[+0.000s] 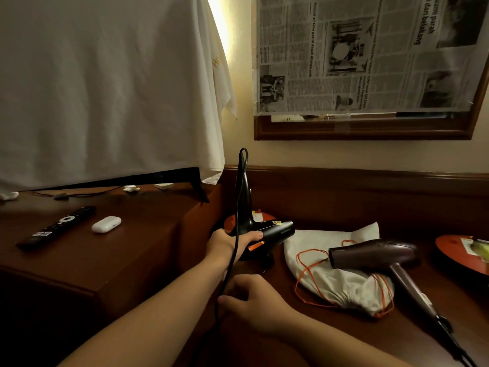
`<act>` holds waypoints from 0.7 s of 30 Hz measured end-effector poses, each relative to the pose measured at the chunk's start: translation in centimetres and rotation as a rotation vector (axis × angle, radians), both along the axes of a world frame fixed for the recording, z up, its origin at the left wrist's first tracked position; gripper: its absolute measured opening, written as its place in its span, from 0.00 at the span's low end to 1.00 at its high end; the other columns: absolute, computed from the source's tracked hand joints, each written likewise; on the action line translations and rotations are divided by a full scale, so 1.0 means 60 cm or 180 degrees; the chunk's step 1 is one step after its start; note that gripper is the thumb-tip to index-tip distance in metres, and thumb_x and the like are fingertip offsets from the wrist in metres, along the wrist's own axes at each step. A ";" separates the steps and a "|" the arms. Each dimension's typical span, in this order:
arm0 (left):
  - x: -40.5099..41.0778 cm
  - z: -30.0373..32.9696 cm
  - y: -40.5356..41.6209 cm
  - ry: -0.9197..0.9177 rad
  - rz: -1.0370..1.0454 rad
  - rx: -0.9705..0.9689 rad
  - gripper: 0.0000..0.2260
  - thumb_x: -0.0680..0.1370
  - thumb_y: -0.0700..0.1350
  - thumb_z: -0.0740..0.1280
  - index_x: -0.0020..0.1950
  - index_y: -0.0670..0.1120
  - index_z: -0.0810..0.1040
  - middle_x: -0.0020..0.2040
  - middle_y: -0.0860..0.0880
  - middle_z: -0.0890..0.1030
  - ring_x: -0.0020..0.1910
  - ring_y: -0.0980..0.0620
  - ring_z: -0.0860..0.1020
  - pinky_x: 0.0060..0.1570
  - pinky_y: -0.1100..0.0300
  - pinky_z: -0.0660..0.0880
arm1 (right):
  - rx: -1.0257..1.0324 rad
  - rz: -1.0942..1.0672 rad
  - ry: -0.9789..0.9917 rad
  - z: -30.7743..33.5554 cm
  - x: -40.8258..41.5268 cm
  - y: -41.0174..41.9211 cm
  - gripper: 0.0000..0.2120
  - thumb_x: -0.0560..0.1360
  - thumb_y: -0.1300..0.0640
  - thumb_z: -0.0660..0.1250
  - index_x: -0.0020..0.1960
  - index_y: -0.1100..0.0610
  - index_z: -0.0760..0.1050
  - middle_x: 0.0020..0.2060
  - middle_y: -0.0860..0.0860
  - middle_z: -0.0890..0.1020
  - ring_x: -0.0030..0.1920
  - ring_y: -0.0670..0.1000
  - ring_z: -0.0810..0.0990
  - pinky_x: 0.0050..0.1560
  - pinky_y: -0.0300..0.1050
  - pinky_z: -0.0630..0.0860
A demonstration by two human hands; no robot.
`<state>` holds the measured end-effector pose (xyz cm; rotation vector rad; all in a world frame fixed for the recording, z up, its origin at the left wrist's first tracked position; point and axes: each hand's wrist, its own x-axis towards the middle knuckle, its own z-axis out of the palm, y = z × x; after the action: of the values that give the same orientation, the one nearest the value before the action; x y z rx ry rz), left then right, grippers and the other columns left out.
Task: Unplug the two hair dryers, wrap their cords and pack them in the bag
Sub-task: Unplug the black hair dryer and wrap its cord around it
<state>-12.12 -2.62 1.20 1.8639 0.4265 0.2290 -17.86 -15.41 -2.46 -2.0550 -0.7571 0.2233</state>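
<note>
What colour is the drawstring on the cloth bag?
Orange. The drawstring loops over the white bag, clearest in the head view.

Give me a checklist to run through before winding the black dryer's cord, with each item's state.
1. Black plastic hair dryer held firmly in left hand: ok.
2. Its black cord pinched by right hand: ok.
3. Its plug out of the socket: cannot tell, cord end out of view.
4. White cloth drawstring bag open to receive it: not ok, mouth cinched.
5. Bag free of load: not ok, maroon hair dryer rests on it.
</note>
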 end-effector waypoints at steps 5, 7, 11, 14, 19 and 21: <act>0.000 0.002 -0.005 -0.0017 0.0017 -0.0203 0.36 0.61 0.62 0.83 0.60 0.42 0.82 0.56 0.43 0.85 0.53 0.43 0.85 0.58 0.43 0.84 | 0.0029 0.0052 0.0031 -0.009 -0.002 0.005 0.06 0.80 0.49 0.71 0.49 0.51 0.81 0.45 0.48 0.84 0.44 0.45 0.82 0.47 0.44 0.79; 0.000 0.004 -0.004 0.0082 0.0029 -0.0382 0.45 0.58 0.63 0.83 0.68 0.42 0.78 0.60 0.43 0.83 0.56 0.41 0.84 0.58 0.43 0.84 | 0.0088 0.0061 0.0077 -0.010 0.003 0.002 0.05 0.80 0.49 0.70 0.48 0.49 0.80 0.46 0.49 0.84 0.46 0.48 0.83 0.51 0.49 0.80; -0.006 0.002 0.013 0.0035 -0.0034 -0.0374 0.36 0.64 0.58 0.84 0.65 0.44 0.76 0.57 0.45 0.84 0.54 0.44 0.83 0.58 0.44 0.83 | 0.0613 0.0193 0.0364 -0.013 0.014 -0.014 0.08 0.82 0.54 0.67 0.59 0.52 0.81 0.55 0.52 0.86 0.56 0.50 0.85 0.62 0.56 0.80; -0.011 -0.001 0.032 -0.0036 -0.0064 -0.0470 0.25 0.65 0.51 0.86 0.55 0.45 0.81 0.51 0.45 0.87 0.49 0.44 0.87 0.54 0.45 0.85 | 0.0983 0.0082 0.0619 -0.006 0.021 -0.032 0.08 0.84 0.59 0.64 0.61 0.55 0.79 0.54 0.53 0.88 0.57 0.50 0.86 0.65 0.55 0.79; -0.010 -0.012 0.051 -0.0053 -0.0089 -0.0533 0.24 0.61 0.48 0.87 0.53 0.43 0.87 0.47 0.44 0.90 0.47 0.44 0.89 0.57 0.43 0.85 | 0.1604 -0.0412 0.0948 0.020 0.050 -0.054 0.07 0.86 0.59 0.60 0.62 0.56 0.75 0.46 0.56 0.88 0.50 0.58 0.88 0.52 0.58 0.84; -0.014 -0.013 0.054 -0.0012 -0.0131 -0.0595 0.22 0.62 0.44 0.87 0.53 0.41 0.87 0.48 0.43 0.90 0.47 0.44 0.89 0.53 0.47 0.85 | 0.1829 -0.0593 0.0851 0.044 0.063 -0.064 0.06 0.86 0.59 0.60 0.59 0.59 0.73 0.42 0.58 0.84 0.43 0.55 0.87 0.47 0.55 0.84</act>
<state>-12.97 0.62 0.44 1.6869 0.3931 0.1590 -14.09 -19.26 0.21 -1.4981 -0.3991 0.1481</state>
